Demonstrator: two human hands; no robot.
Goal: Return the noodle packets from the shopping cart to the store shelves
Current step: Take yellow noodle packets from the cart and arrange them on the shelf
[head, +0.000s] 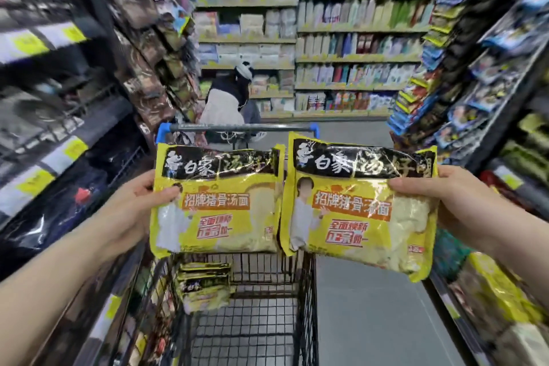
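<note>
Both yellow packets, the left packet [217,199] and the right packet [361,208], are glossy plastic film, crinkled and catching white glare along their black top bands. The packets in the cart [205,288] show the same shiny wrap. The cart [252,333] is dark metal wire mesh, its front rail [240,128] dull grey with blue plastic corners. The floor [371,321] looks smooth, matt grey.

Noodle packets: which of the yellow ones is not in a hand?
The packet in the cart, standing against its left wall. The other two are held up above it, one in the left hand, one in the right hand.
</note>
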